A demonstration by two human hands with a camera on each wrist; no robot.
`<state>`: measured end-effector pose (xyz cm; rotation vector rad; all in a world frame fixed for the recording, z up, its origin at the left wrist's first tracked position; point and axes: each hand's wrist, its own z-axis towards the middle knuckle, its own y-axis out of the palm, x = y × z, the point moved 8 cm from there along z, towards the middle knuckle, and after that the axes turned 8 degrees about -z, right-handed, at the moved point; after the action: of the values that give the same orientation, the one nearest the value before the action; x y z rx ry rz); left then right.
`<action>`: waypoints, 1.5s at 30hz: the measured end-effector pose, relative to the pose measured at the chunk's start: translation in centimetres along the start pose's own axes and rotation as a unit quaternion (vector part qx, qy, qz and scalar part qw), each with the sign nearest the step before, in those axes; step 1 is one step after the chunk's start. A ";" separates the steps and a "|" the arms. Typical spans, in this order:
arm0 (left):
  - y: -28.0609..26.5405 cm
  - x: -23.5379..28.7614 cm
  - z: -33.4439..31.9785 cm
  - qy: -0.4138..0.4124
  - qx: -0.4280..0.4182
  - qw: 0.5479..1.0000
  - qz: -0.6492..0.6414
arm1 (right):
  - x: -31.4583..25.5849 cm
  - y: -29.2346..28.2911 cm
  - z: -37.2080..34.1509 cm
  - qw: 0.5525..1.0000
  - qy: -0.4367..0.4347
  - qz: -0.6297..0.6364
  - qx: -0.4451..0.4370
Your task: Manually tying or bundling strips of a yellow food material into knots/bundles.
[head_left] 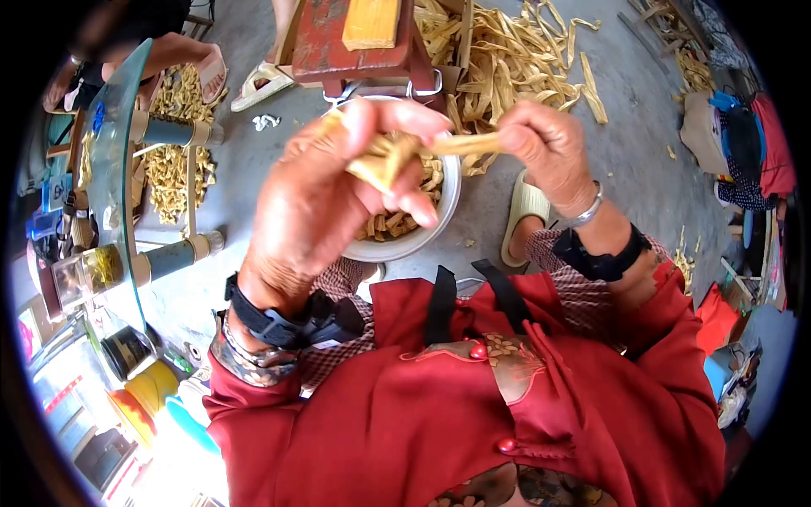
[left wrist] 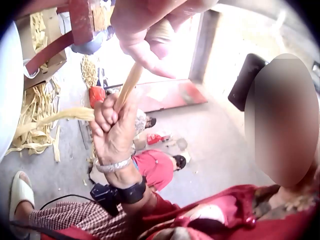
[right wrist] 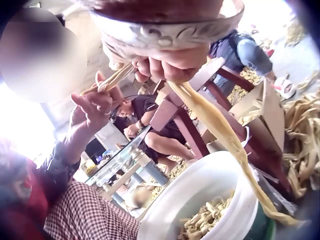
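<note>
Strip: One long, dried, yellow-tan strip point(head_left: 466, 144) ran between both hands, above the white basin point(head_left: 439, 226).
Left grip: The left hand point(head_left: 304, 186) held the bunched, folded end of the strip between thumb and fingers; blur hid the exact finger contact.
Right grip: The right hand point(head_left: 553, 156) pinched the strip, with fingers curled in and thumb pressed against it.
Strip position: The folded end lay within the left grip. A short, straight span bridged the two hands. The tail hung from the right grip and, in the right wrist view, passed the basin's rim.
Step in hand: Judged to be the folding or knotting of the strip into a compact bundle, not yet complete.
Next move: Judged to call for the left grip to secure the fold while the right grip wound or drew the remaining length tight.
Basin contents: Short, compact pieces point(head_left: 390, 225) lay inside.
Strip stock: Long, loose strips point(head_left: 515, 63) lay heaped on the floor, near a cardboard box point(right wrist: 271, 114).
</note>
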<state>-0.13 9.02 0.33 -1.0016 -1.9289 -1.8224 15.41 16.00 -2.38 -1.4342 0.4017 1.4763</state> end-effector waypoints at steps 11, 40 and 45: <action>-2.9 0.9 -0.2 -0.006 0.142 0.928 0.344 | 0.4 6.3 -0.8 0.945 0.167 0.171 -0.225; -5.1 13.6 11.7 0.246 0.191 0.847 0.431 | -3.0 -1.7 16.3 0.924 -0.171 -0.341 0.013; -9.7 12.3 8.8 0.102 0.267 0.741 0.608 | 1.2 1.2 12.1 0.976 -0.014 -0.185 -0.112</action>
<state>-13.17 21.39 -0.24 -1.2705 -0.9955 -0.5308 7.89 25.61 -1.02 -1.5630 -0.0557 1.2628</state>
